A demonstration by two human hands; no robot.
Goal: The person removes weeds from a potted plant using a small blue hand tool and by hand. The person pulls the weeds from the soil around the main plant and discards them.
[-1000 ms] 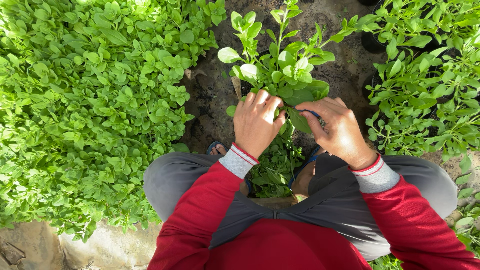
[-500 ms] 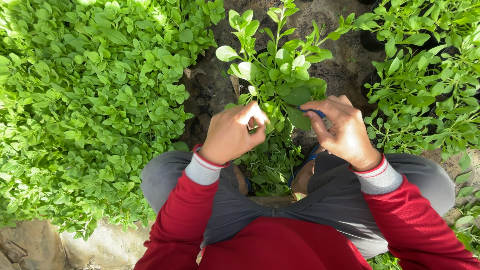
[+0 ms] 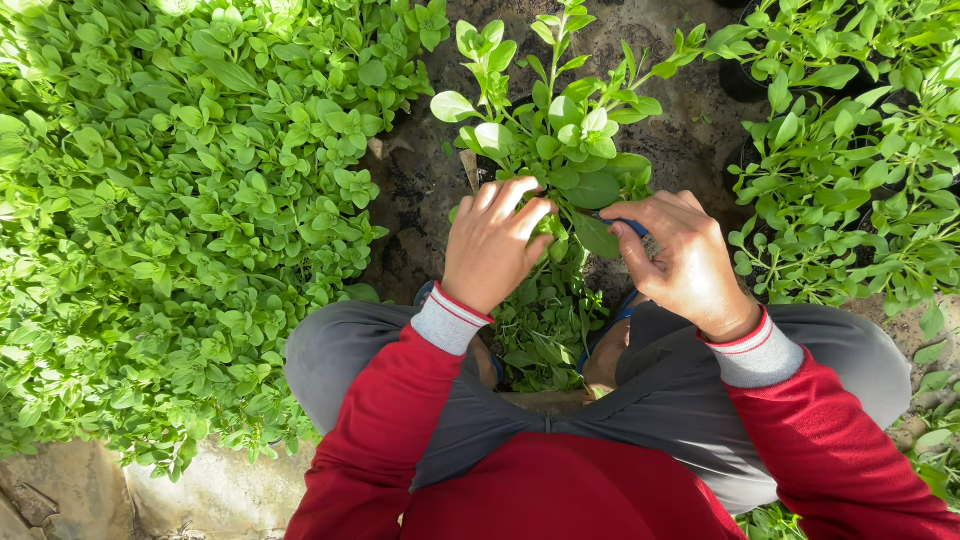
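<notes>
Looking straight down from a head-worn camera, a person in a red long-sleeved top with grey cuffs and grey trousers is crouching over bare dark soil (image 3: 690,140) between beds of greenery. Both bare hands are working at a tall, leafy green potted plant with oval leaves (image 3: 560,130), which is standing directly in front of the knees, in the middle of the view.

The left hand (image 3: 495,245) is curling around the lower stems of this plant, its fingers (image 3: 520,205) pressed together and bent, pinching a small bunch of leaves against the thumb. The right hand (image 3: 685,260) is sitting just beside it, to the right of the same stems. Its fingers are bent and closed around a slim blue-handled tool (image 3: 625,224), of which only a short piece is showing, so I cannot tell what kind of tool it is. A broad dark green leaf is lying between the 2 hands.

Loose cut green sprigs (image 3: 540,335) are piling between the person's knees, below the hands.

A dense mat of bright green leafy plants (image 3: 180,200) is filling the left side. More leafy green plants in black round pots (image 3: 850,160) are standing on the right, well apart from the hands.
</notes>
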